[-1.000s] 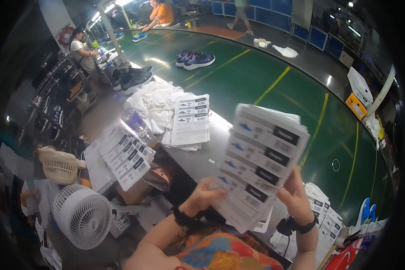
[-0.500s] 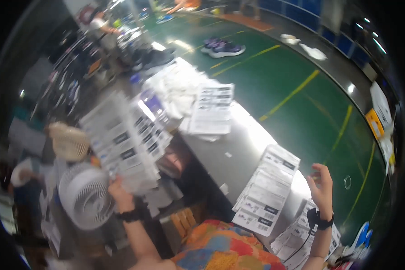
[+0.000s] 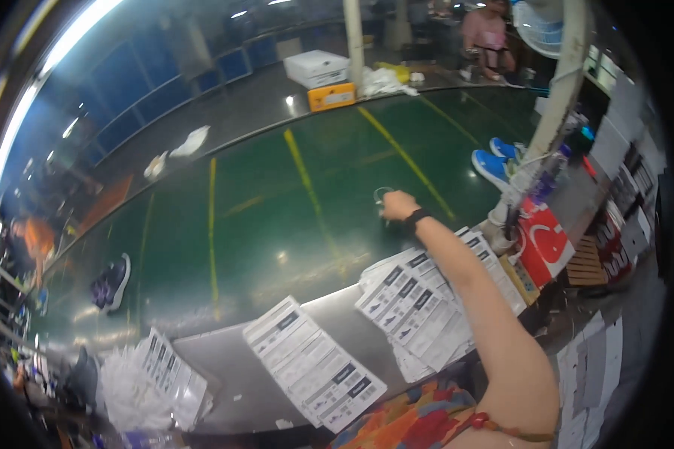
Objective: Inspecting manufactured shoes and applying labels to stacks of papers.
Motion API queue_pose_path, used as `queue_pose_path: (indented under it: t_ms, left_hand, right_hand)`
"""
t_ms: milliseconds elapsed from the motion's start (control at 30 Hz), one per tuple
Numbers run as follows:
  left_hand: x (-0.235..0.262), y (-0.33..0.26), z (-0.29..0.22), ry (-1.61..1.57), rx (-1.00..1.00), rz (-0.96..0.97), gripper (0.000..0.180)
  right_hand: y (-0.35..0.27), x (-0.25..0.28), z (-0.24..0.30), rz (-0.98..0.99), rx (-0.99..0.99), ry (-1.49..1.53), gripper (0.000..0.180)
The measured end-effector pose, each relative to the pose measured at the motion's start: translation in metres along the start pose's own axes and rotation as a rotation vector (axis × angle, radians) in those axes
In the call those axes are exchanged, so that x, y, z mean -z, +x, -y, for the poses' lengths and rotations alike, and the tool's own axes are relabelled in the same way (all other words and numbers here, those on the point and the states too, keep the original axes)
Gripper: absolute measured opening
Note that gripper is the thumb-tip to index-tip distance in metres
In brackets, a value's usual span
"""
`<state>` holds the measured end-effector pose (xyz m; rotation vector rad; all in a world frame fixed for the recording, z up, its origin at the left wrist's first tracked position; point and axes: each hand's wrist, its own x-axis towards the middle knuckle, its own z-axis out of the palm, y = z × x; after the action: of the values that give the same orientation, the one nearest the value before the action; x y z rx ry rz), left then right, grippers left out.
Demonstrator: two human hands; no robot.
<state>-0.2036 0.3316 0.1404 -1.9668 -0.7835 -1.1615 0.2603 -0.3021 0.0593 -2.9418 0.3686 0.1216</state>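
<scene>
My right hand (image 3: pixel 399 205) reaches out over the green conveyor belt (image 3: pixel 254 224), a black band round its wrist. Its fingers are closed at a thin white loop (image 3: pixel 380 196), part of which shows beside the fingertips. Below my forearm lies a spread pile of printed label sheets (image 3: pixel 419 307). To the left of it, another stack of label sheets (image 3: pixel 314 363) rests on the metal ledge (image 3: pixel 221 355). My left hand is out of view.
A dark purple sneaker (image 3: pixel 112 284) stands on the belt at left; blue shoes (image 3: pixel 494 163) are by a pale post (image 3: pixel 550 112) at right. Beyond the belt are a white box (image 3: pixel 317 69) and an orange box (image 3: pixel 332 97). A person (image 3: pixel 489 37) is at the far right.
The view has swung to the right. My right hand has gone from open above the ledge to closed at the white loop on the belt. My left hand and its sheets have left the view.
</scene>
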Motion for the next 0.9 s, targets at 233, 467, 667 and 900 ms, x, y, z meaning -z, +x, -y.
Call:
queue_pose_path:
  t_ms: [233, 467, 667, 900]
  left_hand:
    - [-0.136, 0.037, -0.230, -1.300, 0.327, 0.143, 0.016]
    - [-0.121, 0.045, -0.429, -1.469, -0.337, 0.542, 0.006]
    - [-0.035, 0.048, -0.451, -1.866, -0.610, 0.952, 0.007]
    - [-0.053, 0.067, -0.416, -1.912, -0.701, 1.140, 0.014]
  right_hand:
    - [0.028, -0.061, -0.006, -0.251, -0.169, 0.183, 0.015]
    - [0.016, -0.055, -0.018, -0.212, -0.153, 0.098, 0.023]
    - [-0.088, 0.024, 0.042, 0.159, 0.558, 0.503, 0.013]
    - [-0.153, 0.084, 0.064, 0.815, 0.867, 0.445, 0.013]
